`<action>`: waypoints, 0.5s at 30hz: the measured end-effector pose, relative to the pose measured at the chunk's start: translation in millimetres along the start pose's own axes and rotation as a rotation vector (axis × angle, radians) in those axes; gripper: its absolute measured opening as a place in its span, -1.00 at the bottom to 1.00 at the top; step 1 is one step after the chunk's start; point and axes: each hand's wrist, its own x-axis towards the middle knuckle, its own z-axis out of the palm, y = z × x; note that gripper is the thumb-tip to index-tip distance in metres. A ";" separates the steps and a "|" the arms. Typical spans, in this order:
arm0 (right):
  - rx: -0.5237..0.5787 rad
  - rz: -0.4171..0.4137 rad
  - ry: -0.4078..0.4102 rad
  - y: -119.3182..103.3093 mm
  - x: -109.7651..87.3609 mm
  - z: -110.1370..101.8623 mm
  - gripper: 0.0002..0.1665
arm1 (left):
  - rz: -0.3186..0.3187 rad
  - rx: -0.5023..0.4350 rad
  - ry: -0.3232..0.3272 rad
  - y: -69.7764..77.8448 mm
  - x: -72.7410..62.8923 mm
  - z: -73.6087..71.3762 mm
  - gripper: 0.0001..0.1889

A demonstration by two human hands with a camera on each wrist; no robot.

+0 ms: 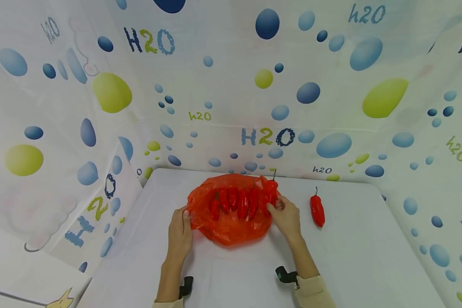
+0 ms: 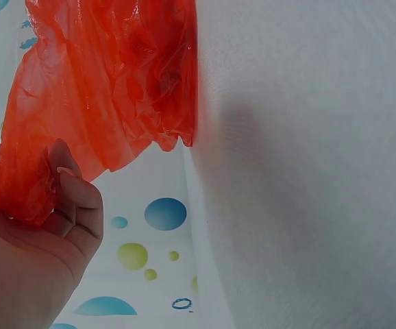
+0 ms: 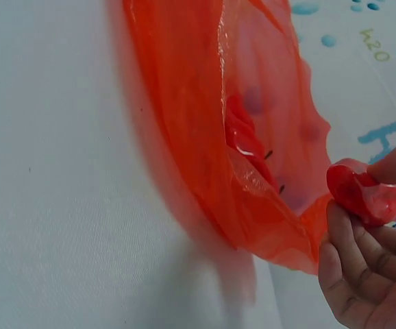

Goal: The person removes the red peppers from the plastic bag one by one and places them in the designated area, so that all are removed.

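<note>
A thin red plastic bag lies open on the white table, with several red chili peppers side by side in it. My left hand grips the bag's left edge; in the left wrist view the bunched plastic sits between thumb and curled fingers. At the bag's right side my right hand pinches another red pepper, its stem pointing up. The right wrist view shows this pepper end-on between thumb and fingers, beside the bag's rim.
One more red pepper lies on the table to the right of the bag. Behind the table and along its sides hangs a white sheet printed with blue and green drops and H2O lettering.
</note>
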 end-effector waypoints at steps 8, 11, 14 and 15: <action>-0.019 0.067 -0.016 9.6 2.7 -9.1 -0.45 | 0.021 -0.002 0.011 -1.5 -1.2 -0.3 -0.64; -0.037 0.087 -0.005 14.5 4.8 -11.3 -0.44 | 0.029 -0.001 0.016 -3.6 -1.8 -0.2 -0.66; -0.055 0.100 0.000 18.3 6.5 -13.3 -0.44 | 0.023 0.000 0.012 -5.5 -2.2 -0.8 -0.66; -0.060 0.105 -0.001 19.3 6.8 -14.1 -0.43 | 0.018 0.000 0.009 -5.6 -2.3 -1.2 -0.66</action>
